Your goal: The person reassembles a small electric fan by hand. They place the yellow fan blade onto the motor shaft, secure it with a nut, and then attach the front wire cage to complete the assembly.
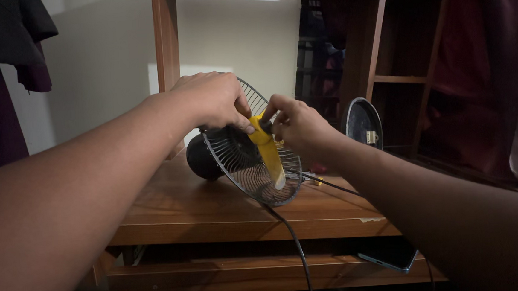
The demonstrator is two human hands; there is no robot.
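Observation:
A small fan lies tilted on a wooden desk [203, 209]. It has a black motor housing [203, 161], a round wire rear guard [242, 161] and a yellow blade [268, 151]. My left hand [211, 100] grips the top of the guard, its thumb pressing on the blade. My right hand [297, 125] pinches a small dark cap [265, 126] at the blade's hub. A black cord [292, 239] runs from the fan down over the desk's front edge.
A dark round front grille [361, 123] with a metal clip leans upright behind my right arm. A phone [391, 256] lies on the lower shelf. Wooden frame posts [166, 43] and shelves stand behind; dark clothes [7, 41] hang at left.

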